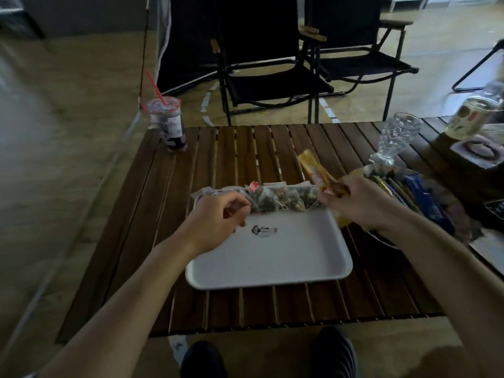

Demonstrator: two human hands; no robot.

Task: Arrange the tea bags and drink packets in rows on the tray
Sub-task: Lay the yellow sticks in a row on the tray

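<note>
A white tray (286, 257) lies on the slatted wooden table (245, 154). Several clear tea bags (283, 199) with strings and tags lie in a row along its far edge. My left hand (218, 222) hovers over the tray's far left corner with fingers curled, its fingertips at the leftmost tea bag; whether it pinches anything I cannot tell. My right hand (357, 200) grips the lower end of a yellow stick packet (313, 167), holding it tilted above the tray's far right corner.
A heap of drink packets (414, 192) lies right of the tray. A cut-glass goblet (395, 137) stands behind it, a bottle (474, 110) further right. A lidded cup with a red straw (169, 124) stands at the far left corner. Folding chairs (272, 64) beyond.
</note>
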